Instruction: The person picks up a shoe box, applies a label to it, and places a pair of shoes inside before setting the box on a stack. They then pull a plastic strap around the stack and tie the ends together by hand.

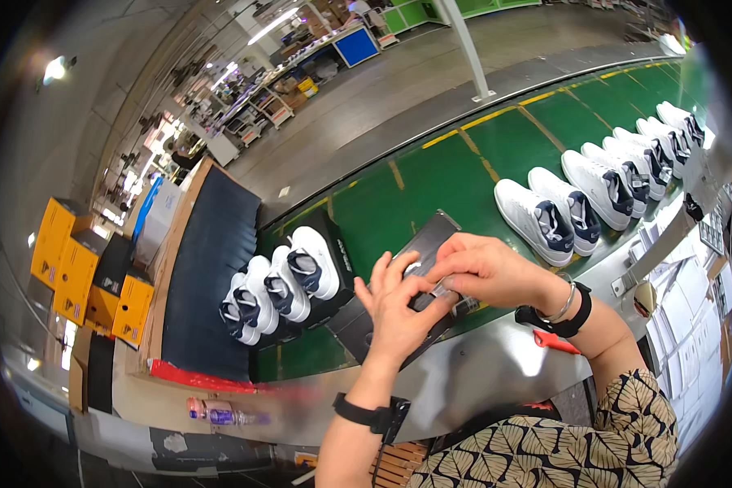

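Note:
A black shoe box lies at a slant on the green conveyor belt, below both hands. Above it my left hand has its thumb and forefinger brought together while the other fingers spread out. My right hand pinches at the same spot, its fingertips almost touching the left thumb. Whatever small piece sits between the fingertips is too little to name; something pale and shiny shows there. Left of the box, white shoes with navy linings rest on dark boxes. A red-handled tool lies on the metal edge under my right forearm.
A row of white shoes stands on the green belt to the right. Yellow and black shoe boxes are stacked far left. On the near ledge lies a plastic bottle. White paper stacks sit at the right.

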A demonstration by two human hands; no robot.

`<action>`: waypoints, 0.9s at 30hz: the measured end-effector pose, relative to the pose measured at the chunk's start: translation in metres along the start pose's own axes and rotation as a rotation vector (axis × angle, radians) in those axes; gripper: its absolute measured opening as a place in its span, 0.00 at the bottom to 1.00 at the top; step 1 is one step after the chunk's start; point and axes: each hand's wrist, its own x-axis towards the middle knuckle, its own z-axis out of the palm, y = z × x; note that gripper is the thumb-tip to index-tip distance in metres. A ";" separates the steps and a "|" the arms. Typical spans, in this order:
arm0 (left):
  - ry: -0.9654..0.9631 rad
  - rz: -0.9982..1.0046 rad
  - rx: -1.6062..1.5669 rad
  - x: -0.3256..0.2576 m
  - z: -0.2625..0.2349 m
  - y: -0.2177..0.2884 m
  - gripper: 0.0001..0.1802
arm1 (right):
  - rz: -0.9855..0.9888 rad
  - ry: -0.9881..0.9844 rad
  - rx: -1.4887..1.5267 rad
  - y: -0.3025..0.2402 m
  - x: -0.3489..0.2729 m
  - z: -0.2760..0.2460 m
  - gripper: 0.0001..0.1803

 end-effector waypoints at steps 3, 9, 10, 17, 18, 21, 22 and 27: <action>0.086 -0.026 -0.115 -0.005 -0.001 -0.001 0.14 | 0.009 0.168 0.011 -0.008 0.006 0.016 0.20; 0.214 -0.003 -0.160 -0.008 0.005 -0.010 0.14 | 0.457 0.248 0.809 0.003 -0.009 0.021 0.16; 0.203 0.005 -0.169 -0.007 0.006 -0.008 0.14 | 0.463 0.263 0.803 0.003 -0.012 0.018 0.16; 0.224 -0.026 -0.078 0.000 0.007 -0.011 0.14 | 0.372 0.336 0.293 0.011 -0.022 0.004 0.13; 0.219 -0.031 -0.078 0.002 0.005 -0.011 0.14 | 0.378 0.335 0.296 0.012 -0.022 0.002 0.13; 0.161 0.029 -0.067 0.006 0.001 -0.015 0.12 | 0.339 0.198 0.227 0.015 -0.021 0.002 0.15; 0.158 0.027 -0.067 0.005 0.001 -0.016 0.12 | 0.342 0.198 0.229 0.017 -0.020 0.002 0.15; 0.118 0.057 -0.017 0.001 -0.001 -0.021 0.10 | 0.368 0.187 0.172 0.013 -0.013 0.003 0.16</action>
